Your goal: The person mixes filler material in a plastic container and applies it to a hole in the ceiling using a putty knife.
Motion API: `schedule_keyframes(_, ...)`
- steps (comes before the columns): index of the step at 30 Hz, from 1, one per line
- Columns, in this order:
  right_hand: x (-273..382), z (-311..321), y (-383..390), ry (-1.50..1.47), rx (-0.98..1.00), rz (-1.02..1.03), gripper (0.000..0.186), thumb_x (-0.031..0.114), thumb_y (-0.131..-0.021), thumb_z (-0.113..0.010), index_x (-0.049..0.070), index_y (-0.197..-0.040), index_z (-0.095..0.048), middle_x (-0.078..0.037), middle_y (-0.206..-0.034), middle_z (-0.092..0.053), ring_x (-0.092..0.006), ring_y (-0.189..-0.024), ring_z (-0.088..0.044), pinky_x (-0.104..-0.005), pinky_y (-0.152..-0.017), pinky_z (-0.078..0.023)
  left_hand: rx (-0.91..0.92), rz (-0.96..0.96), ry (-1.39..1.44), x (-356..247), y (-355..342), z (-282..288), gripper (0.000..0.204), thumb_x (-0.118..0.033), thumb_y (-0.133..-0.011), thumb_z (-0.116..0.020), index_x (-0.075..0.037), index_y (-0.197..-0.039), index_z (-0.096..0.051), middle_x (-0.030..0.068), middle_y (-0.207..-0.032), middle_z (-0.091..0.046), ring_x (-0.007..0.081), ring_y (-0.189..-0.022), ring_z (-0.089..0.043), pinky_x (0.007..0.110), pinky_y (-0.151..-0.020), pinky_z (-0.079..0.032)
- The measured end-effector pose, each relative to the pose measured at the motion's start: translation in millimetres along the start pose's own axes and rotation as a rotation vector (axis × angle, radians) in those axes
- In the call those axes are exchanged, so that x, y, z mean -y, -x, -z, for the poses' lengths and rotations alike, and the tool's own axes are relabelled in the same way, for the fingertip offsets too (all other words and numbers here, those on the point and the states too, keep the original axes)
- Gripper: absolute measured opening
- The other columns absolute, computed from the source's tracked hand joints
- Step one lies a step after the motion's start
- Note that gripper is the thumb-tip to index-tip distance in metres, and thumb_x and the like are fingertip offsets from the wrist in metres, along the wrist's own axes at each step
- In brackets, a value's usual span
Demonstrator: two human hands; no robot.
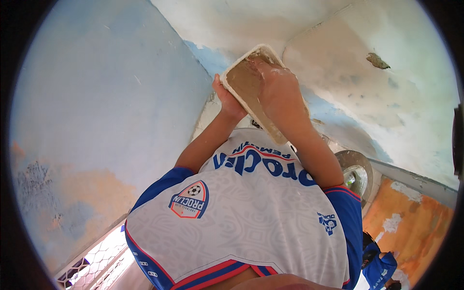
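Observation:
A rectangular tray (224, 79) with a pale, crusted rim is held out in front of my chest, tilted in view. Wet brownish-grey paste (244, 79) coats its inside. My left hand (230, 102) grips the tray by its left side, the thumb up against the rim. Over the tray reaches my right hand (278, 89), with its curled fingers down at the paste near the far end. Pale smears of paste mark its knuckles. Whatever those fingers may hold is hidden by the hand itself.
A blue wall (111, 82) with worn patches stands on the left. The wall (338, 63) ahead and right is patchily coated, with a chipped hole (378, 61). A round grey object (356, 175) is beyond my right elbow. At lower right, a person in blue (379, 266) is near an orange wall (411, 222).

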State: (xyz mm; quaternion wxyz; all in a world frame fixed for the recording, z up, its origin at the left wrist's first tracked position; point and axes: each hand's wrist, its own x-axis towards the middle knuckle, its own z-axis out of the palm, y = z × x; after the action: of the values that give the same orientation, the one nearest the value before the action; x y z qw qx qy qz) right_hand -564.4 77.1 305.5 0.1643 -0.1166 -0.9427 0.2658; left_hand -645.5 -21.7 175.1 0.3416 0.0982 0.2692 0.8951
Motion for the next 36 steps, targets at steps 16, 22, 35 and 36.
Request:
schedule_keyframes(16, -2.6, 3.6, 12.3, -0.013, -0.094, 0.033, 0.037, -0.004, -0.084, -0.056, -0.002, -0.118, -0.07, -0.025, -0.09, -0.071, -0.0416, -0.085, -0.069, -0.0502, -0.08, -0.054, 0.061, -0.014, 0.13, 17.0, 1.5, 7.1, 0.095, -0.081, -0.092, -0.023, -0.009, -0.15, -0.047, 0.0113, -0.148, -0.054, 0.03, -0.136, -0.05, 0.045, -0.114, -0.04)
schedule_keyframes(22, 1.2, -11.3, -7.3, 0.015, -0.147, -0.035, 0.035, -0.002, -0.087, -0.057, -0.003, -0.119, -0.07, -0.027, -0.089, -0.071, -0.0422, -0.085, -0.07, -0.0498, -0.081, -0.055, 0.0, 0.032, 0.042, 0.6, -12.6, 19.2, 0.097, -0.081, -0.092, -0.023, -0.008, -0.151, -0.046, 0.0113, -0.151, -0.051, 0.0305, -0.137, -0.049, 0.046, -0.115, -0.039)
schedule_keyframes(35, 45.0, -40.3, -62.9, -0.13, -0.077, -0.101, 0.027, 0.004, -0.092, -0.059, -0.003, -0.115, -0.071, -0.026, -0.092, -0.071, -0.0425, -0.087, -0.07, -0.0494, -0.082, -0.054, 0.176, 0.138, 0.174, -56.7, -66.8, 71.6, 0.1, -0.084, -0.088, -0.024, -0.009, -0.15, -0.047, 0.0112, -0.145, -0.054, 0.0283, -0.133, -0.051, 0.044, -0.112, -0.041)
schedule_keyframes(36, 47.5, -43.6, -67.2, -0.126, -0.08, -0.109, 0.027, 0.004, -0.092, -0.059, -0.003, -0.115, -0.071, -0.026, -0.092, -0.071, -0.0425, -0.087, -0.07, -0.0494, -0.082, -0.054, 0.13, 0.178, 0.213, -61.8, -70.4, 71.6, 0.1, -0.084, -0.089, -0.024, -0.009, -0.15, -0.048, 0.0112, -0.145, -0.054, 0.0283, -0.132, -0.051, 0.044, -0.112, -0.042)
